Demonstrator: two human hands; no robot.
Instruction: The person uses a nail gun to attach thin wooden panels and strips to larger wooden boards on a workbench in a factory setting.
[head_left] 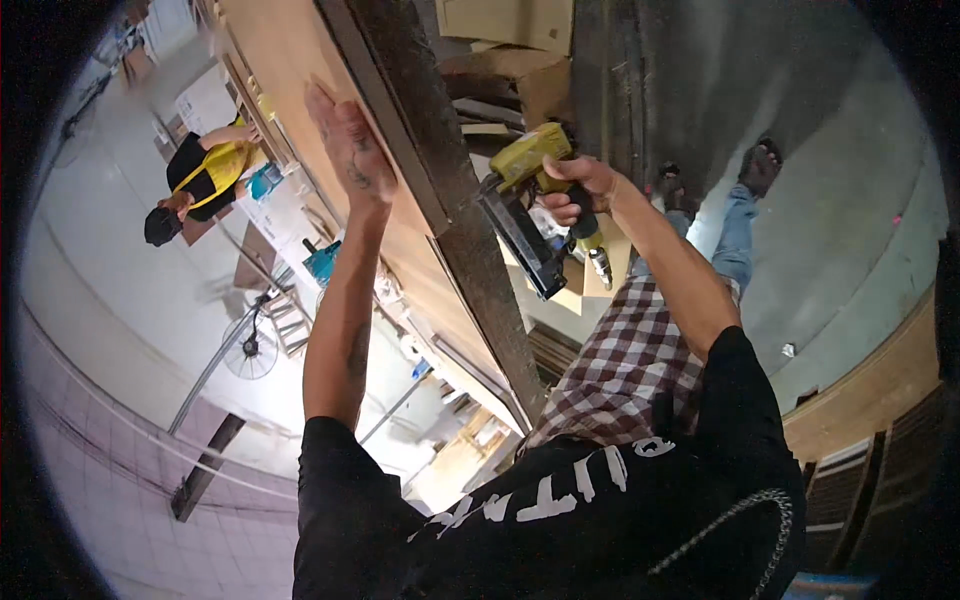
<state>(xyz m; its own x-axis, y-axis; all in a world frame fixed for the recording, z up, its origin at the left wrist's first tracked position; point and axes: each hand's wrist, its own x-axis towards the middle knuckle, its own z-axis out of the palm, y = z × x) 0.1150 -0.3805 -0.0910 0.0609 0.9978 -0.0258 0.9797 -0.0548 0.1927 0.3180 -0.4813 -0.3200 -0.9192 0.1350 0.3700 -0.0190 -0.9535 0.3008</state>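
Observation:
My left hand [352, 155] lies flat on a light brown wooden panel [275, 45], its fingers stretched out beside the panel's dark edge. Along that edge runs a dark wooden strip [375, 75]. In my right hand [590, 188] is a yellow-green and black nail gun [530, 157], its handle wrapped by my fingers. The gun's black magazine [525, 245] hangs beside the dark beam [478, 262] at the table's side. A metal air fitting [600, 262] sticks out from the bottom of its handle.
Across the panel stands a co-worker [205, 175] in a black cap and yellow apron, near teal tools [265, 182]. Cardboard [510, 25] and scraps lie below the table's edge. A round fan [250, 347] stands beyond, and the grey floor [830, 230] stretches to the right.

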